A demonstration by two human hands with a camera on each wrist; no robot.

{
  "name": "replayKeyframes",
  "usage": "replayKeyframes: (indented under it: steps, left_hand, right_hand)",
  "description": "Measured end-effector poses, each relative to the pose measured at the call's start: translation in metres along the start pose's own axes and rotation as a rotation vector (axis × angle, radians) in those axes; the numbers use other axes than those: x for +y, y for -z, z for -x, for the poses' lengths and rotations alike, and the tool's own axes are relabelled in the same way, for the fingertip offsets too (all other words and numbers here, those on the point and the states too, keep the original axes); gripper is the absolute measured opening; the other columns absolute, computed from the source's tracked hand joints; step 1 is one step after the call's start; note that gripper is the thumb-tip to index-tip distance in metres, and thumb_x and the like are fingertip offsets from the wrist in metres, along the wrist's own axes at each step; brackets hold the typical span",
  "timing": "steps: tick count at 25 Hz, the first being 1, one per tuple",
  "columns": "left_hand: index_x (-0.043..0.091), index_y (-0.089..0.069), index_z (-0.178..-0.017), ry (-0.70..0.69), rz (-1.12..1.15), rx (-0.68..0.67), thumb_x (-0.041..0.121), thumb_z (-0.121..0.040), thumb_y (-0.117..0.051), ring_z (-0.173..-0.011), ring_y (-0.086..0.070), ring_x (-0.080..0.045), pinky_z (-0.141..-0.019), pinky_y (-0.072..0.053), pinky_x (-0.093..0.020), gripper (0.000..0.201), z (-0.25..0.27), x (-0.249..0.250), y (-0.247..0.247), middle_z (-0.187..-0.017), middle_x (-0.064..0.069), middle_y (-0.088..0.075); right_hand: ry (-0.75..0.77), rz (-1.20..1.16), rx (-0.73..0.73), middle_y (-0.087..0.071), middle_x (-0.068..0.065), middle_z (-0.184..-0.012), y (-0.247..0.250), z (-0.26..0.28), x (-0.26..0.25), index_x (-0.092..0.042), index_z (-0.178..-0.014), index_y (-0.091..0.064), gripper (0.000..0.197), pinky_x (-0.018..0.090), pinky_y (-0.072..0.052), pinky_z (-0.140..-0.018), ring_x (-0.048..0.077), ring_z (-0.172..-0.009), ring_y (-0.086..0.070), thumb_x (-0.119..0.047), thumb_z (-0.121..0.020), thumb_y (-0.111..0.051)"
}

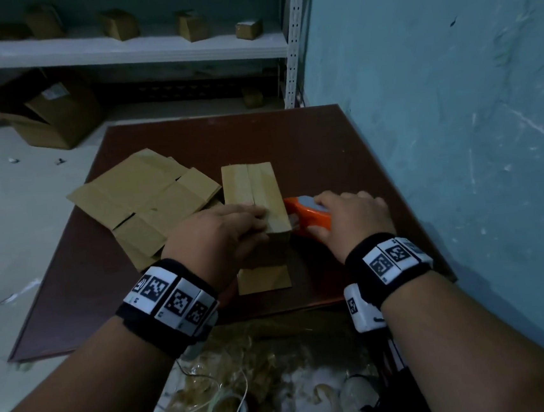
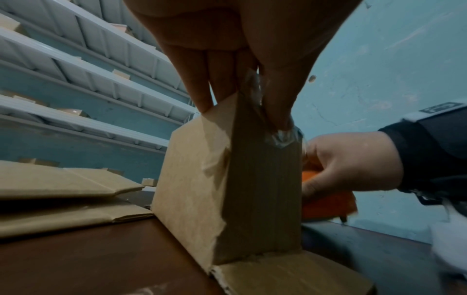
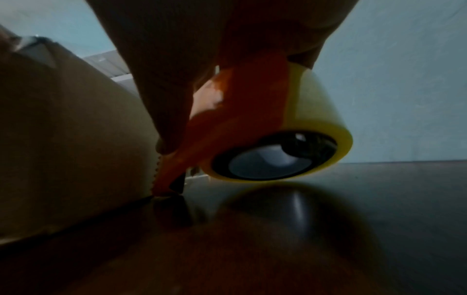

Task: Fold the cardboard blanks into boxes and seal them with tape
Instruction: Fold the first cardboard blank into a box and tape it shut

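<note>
A folded cardboard box (image 1: 255, 197) stands on the brown table (image 1: 307, 142), its top flaps closed, with one bottom flap (image 1: 263, 279) lying flat towards me. My left hand (image 1: 223, 233) grips the box's near top edge, fingers on top and thumb on the near face; in the left wrist view the fingers (image 2: 202, 83) pinch that edge, where crumpled clear tape (image 2: 283, 137) sticks. My right hand (image 1: 348, 218) holds an orange tape dispenser (image 1: 308, 217) against the box's right side. The right wrist view shows its toothed blade (image 3: 158, 173) near the box's base and the tape roll (image 3: 298, 139).
Flat cardboard blanks (image 1: 144, 201) lie stacked on the table's left part. A blue wall (image 1: 455, 121) runs close along the right. White shelves (image 1: 116, 48) behind hold several small boxes. An open carton (image 1: 52, 117) sits on the floor. Tape scraps (image 1: 248, 390) lie below the near edge.
</note>
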State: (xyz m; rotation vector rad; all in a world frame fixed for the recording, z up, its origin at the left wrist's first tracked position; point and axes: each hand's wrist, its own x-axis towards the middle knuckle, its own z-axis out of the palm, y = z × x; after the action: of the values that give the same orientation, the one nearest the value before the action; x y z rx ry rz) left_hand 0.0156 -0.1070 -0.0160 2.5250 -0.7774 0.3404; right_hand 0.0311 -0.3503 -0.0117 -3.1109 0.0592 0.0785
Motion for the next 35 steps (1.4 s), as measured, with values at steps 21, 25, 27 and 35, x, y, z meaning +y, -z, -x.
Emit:
replayKeyframes:
  steps: [21,25,27,35]
  left_hand:
    - [0.021,-0.072,-0.088,0.646,0.694,0.171,0.033,-0.084,-0.078,-0.077,-0.072,-0.011,-0.068,-0.056,-0.026,0.014,0.012,-0.003,0.008,-0.082,0.003,-0.075]
    - [0.012,-0.072,-0.088,0.687,0.764,0.078,0.031,-0.09,-0.073,-0.084,-0.073,-0.023,-0.073,-0.06,-0.036,0.019,0.012,-0.012,0.008,-0.084,-0.005,-0.076]
    - [0.02,-0.068,-0.094,0.624,0.737,0.094,0.026,-0.088,-0.076,-0.085,-0.073,-0.02,-0.072,-0.058,-0.031,0.011,0.012,-0.013,0.008,-0.089,-0.002,-0.075]
    - [0.021,-0.077,-0.109,0.011,0.186,0.189,0.01,-0.082,-0.084,-0.095,-0.064,-0.008,-0.08,-0.052,-0.02,0.03,0.02,-0.037,-0.001,-0.108,0.005,-0.066]
  right_hand:
    - [0.027,-1.138,-0.044,-0.053,-0.01,-0.051,-0.026,0.011,-0.034,-0.022,-0.078,-0.058,0.043,0.038,-0.048,-0.063,0.011,-0.056,-0.056,-0.05,-0.108,-0.044]
    - [-0.003,-1.182,-0.089,-0.058,-0.017,-0.054,-0.026,0.011,-0.036,-0.025,-0.091,-0.065,0.04,0.036,-0.05,-0.065,0.002,-0.053,-0.056,-0.051,-0.108,-0.041]
    - [0.0,-1.183,-0.083,-0.061,-0.022,-0.057,-0.027,0.01,-0.037,-0.025,-0.096,-0.066,0.039,0.033,-0.048,-0.068,-0.003,-0.056,-0.057,-0.051,-0.108,-0.041]
    - [0.033,-1.198,-0.087,-0.06,-0.011,-0.064,-0.029,0.008,-0.034,-0.021,-0.094,-0.066,0.044,0.045,-0.051,-0.071,0.012,-0.065,-0.058,-0.055,-0.107,-0.042]
